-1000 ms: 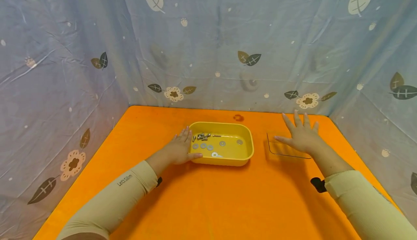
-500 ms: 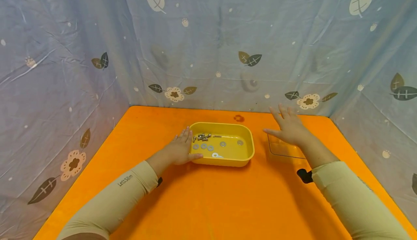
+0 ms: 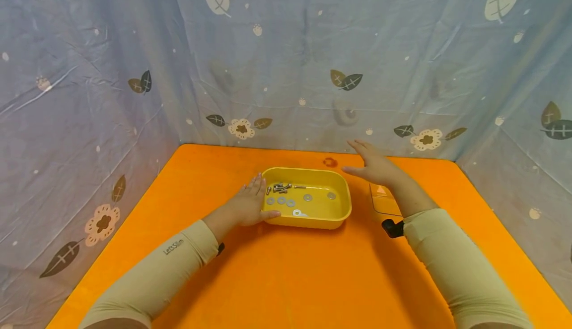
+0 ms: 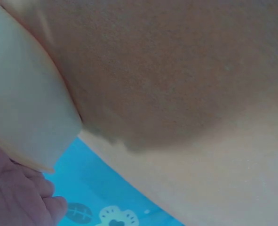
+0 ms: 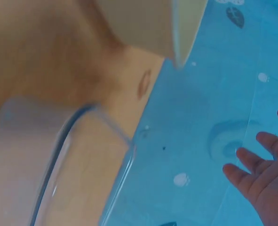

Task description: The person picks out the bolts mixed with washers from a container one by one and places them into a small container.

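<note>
Treat as light, stiff and probably slick the tray (image 3: 308,223) on the table (image 3: 286,274), best held by its end walls, with left hand (image 3: 245,207) straight-fingered against one, not gripping, and right hand (image 3: 379,168) loosely spread, empty, near the other.

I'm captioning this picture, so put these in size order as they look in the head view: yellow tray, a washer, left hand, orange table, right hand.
Largest to smallest:
Orange table
Yellow tray
Left hand and right hand, too alike to rank
Washer
</note>
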